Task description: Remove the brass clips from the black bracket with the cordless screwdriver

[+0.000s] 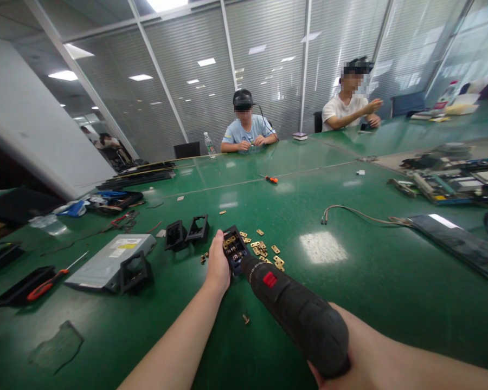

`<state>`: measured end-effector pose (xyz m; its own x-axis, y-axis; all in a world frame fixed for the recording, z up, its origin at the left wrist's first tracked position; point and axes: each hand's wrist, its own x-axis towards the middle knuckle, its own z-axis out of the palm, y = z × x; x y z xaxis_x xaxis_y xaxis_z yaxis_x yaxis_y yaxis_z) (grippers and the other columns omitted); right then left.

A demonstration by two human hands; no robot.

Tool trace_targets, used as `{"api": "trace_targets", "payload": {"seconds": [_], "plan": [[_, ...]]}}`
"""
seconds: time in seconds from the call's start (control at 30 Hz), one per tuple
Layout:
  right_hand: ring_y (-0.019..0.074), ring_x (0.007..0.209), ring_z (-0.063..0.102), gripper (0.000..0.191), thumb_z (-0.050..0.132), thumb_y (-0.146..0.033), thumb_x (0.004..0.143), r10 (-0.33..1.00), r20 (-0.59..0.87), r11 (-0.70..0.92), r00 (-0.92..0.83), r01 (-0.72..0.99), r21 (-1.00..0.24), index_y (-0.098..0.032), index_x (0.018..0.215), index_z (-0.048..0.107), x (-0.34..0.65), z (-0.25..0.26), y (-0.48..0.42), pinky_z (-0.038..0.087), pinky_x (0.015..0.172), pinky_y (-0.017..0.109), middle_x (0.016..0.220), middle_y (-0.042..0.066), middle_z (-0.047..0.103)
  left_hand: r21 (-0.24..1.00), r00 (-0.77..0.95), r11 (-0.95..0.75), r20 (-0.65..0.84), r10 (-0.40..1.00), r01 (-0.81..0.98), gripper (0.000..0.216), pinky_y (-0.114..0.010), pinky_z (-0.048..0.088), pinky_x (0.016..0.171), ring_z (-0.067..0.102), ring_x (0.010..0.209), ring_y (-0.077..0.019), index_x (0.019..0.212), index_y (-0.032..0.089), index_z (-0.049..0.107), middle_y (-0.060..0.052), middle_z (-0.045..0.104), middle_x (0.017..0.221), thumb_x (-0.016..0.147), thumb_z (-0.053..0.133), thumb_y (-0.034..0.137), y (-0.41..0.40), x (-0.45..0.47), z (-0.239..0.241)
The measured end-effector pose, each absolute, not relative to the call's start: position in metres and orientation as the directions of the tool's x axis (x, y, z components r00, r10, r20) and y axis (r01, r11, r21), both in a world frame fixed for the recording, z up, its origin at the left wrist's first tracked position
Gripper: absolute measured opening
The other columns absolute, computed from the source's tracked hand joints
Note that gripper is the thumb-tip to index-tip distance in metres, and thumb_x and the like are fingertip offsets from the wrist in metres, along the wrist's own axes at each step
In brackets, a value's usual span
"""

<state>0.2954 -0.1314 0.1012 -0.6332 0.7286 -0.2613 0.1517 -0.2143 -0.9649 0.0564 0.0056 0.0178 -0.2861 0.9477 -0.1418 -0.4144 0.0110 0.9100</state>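
Note:
My left hand point(218, 268) grips the side of a small black plastic housing point(232, 238) fitted with brass-coloured metal parts. A black power screwdriver point(296, 311) with a red switch is in my right hand point(352, 333), its handle mostly hidden behind the tool's body. The nose of the tool points at the housing; whether the bit touches a screw cannot be made out. Small two-holed brass plates point(260, 248) lie scattered just right of the housing. Several tiny screws point(204, 258) rest left of my left hand, and a single screw point(246, 319) lies nearer to me.
Left stand black plastic frames point(198, 228), a silver drive point(124, 246) and an orange screwdriver point(46, 284). Another screwdriver point(271, 179) lies farther out. At right are a dark flat panel point(451, 238) with a cable and circuit boards point(443, 187). Two people sit across the green table point(293, 206).

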Motion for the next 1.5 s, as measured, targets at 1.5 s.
{"api": "trace_targets", "payload": {"seconds": [1.5], "plan": [[0.0175,0.072,0.057,0.034,0.067,-0.014,0.052,0.736,-0.2,-0.164,-0.647,0.115,-0.98,-0.019,0.086,0.063,0.295,0.094,-0.131,0.046,0.068,0.027,0.066,-0.005,0.057,0.909,-0.288,0.022,-0.155,0.945,-0.416,0.056,-0.036,0.058,0.07,0.072,0.075,-0.0225,0.103,0.017,0.064,-0.006,0.074,0.086,0.08,0.066,0.068,0.006,0.057,0.018]]}}
